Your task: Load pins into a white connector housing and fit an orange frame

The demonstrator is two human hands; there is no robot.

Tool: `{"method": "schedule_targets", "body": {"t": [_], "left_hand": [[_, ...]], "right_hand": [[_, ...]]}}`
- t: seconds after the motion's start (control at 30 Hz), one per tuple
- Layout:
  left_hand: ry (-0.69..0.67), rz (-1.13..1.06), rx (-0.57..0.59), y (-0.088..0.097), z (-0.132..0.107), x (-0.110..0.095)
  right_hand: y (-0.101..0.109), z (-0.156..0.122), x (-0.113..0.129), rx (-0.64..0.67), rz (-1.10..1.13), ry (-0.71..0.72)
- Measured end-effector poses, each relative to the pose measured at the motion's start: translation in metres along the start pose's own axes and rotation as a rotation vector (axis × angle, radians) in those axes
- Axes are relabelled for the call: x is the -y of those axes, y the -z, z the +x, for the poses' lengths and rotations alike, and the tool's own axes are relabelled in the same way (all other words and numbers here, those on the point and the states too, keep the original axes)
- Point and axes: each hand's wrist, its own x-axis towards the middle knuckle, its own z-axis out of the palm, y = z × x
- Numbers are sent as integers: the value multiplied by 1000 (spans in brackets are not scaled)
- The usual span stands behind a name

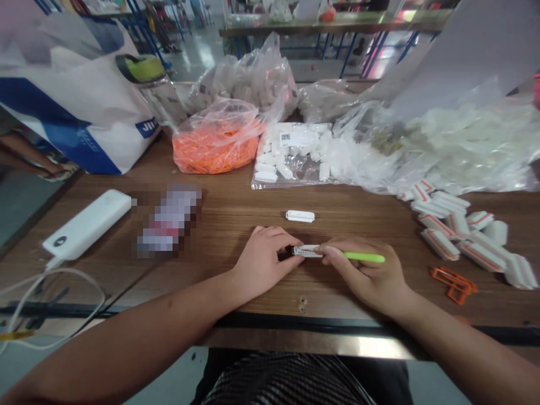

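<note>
**Item: two-handed fingertip work on a white plastic piece, at the table edge**

Your left hand (pixel 265 261) has its fingers curled together, tips at the near end of the white plastic piece (pixel 306 252). Your right hand (pixel 363 270) has thumb and forefinger closed, pinching the piece's far end against a slim green stick (pixel 363 257). Your right fingers hide how piece and stick meet, so you cannot tell from this view whether they are joined. In hand at this moment: the piece is held flat and low over the wooden table (pixel 236 219), between your hands.

Just ahead lies one loose white plastic part (pixel 300 216), apart from your fingers. To your right: a heap of white blocks with orange edging (pixel 459 233), and beside it a small orange plastic frame (pixel 453 284).

Containers, front row: a clear bag of orange plastic strips (pixel 215 147); a clear bag of white plastic pieces with a printed label (pixel 291 152); a large clear bag of white parts (pixel 442 146), spilling toward your right. Behind: another clear bag of pale pieces (pixel 248 79).

Far left: a white power bank (pixel 86 223) with a white cable (pixel 54 292), a pixelated object (pixel 169 219), a blue-and-white tote bag (pixel 76 112), and a tumbler with a green lid (pixel 141 70).
</note>
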Motion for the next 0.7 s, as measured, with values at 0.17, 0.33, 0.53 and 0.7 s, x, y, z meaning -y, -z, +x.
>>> {"method": "schedule_targets", "body": {"t": [0.17,0.33,0.53,0.7], "left_hand": [[0,8,5,0,0,0],[8,12,18,1,0,-1],[13,11,10,1,1,-1],[16,7,11,2,0,-2]], "right_hand": [[0,0,1,11,-6,-12],[2,0,0,68,1,-49],[2,-2,0,28,16,-52],[0,-2,-1,28,26,-99]]}}
